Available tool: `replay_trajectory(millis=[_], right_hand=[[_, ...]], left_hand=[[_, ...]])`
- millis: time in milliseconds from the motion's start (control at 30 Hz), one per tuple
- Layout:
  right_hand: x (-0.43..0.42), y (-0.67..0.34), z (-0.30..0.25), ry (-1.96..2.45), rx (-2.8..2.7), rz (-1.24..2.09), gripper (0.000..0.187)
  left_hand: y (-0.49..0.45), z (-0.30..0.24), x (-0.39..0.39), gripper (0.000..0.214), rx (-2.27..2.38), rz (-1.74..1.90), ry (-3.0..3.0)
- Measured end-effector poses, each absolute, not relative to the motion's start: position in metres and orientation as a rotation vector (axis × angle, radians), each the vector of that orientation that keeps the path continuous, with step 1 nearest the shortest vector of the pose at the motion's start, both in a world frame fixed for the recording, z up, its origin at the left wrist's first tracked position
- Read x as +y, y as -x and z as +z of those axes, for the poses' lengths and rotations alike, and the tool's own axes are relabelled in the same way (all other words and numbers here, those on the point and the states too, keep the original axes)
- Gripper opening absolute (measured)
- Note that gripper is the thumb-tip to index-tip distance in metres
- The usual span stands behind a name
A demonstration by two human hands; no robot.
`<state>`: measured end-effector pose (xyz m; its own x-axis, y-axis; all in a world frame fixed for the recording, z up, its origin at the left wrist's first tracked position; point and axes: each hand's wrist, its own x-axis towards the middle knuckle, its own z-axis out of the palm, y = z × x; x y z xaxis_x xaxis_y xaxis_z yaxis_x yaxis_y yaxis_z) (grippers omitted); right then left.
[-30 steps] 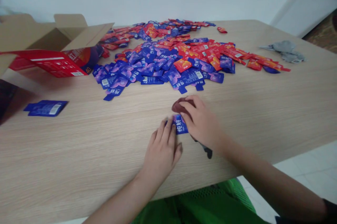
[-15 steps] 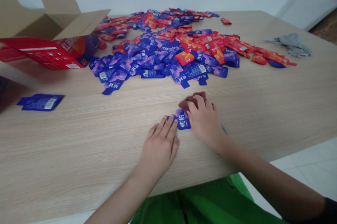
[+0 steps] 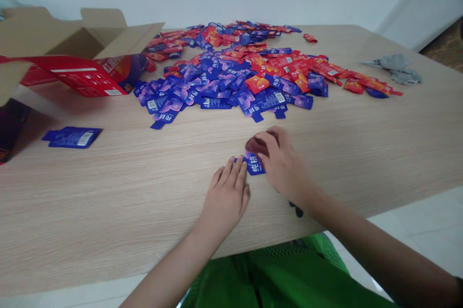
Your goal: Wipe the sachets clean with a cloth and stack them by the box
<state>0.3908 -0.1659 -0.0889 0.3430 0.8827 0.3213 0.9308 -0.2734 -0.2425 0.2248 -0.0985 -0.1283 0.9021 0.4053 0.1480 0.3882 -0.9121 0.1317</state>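
A blue sachet (image 3: 256, 165) with white lettering lies flat on the table between my two hands. My left hand (image 3: 228, 192) rests flat, its fingertips pressed on the left end of the sachet. With bent fingers, my right hand (image 3: 287, 166) holds a crumpled maroon piece of cloth (image 3: 255, 146) at the sachet's upper edge. The right end of the sachet is hidden behind this hand. Below my right wrist, a small black object (image 3: 297, 209) pokes out; its kind is unclear.
A heap of blue and red sachets (image 3: 224, 79) spreads across the table's far side. At left stand an open red carton (image 3: 87, 76) and another dark box (image 3: 12, 125), with some blue sachets (image 3: 74, 137) before them. Grey gloves (image 3: 398, 68) lie far right.
The cloth in my right hand has shifted slightly, and that hand is a little blurred. My left hand stays on the sachet. The whole view has swung slightly left, showing more of the boxes.
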Motion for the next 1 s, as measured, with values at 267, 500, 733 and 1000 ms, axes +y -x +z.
replay_trajectory(millis=[267, 500, 733, 1000], right_hand=[[-0.155, -0.371, -0.106, 2.406, -1.795, -0.189, 0.036], [-0.170, -0.398, -0.108, 2.532, -1.655, -0.267, 0.036], [-0.189, -0.431, -0.108, 2.583, -1.663, -0.239, 0.032], [-0.152, -0.382, -0.081, 2.249, -1.654, -0.169, 0.030]], left_hand=[[-0.225, -0.127, -0.095, 0.047, 0.617, 0.215, -2.950], [-0.225, -0.126, -0.092, 0.048, 0.600, 0.198, -2.927], [-0.223, -0.126, -0.093, 0.048, 0.591, 0.182, -2.913], [-0.223, -0.130, -0.097, 0.047, 0.613, 0.249, -2.960]])
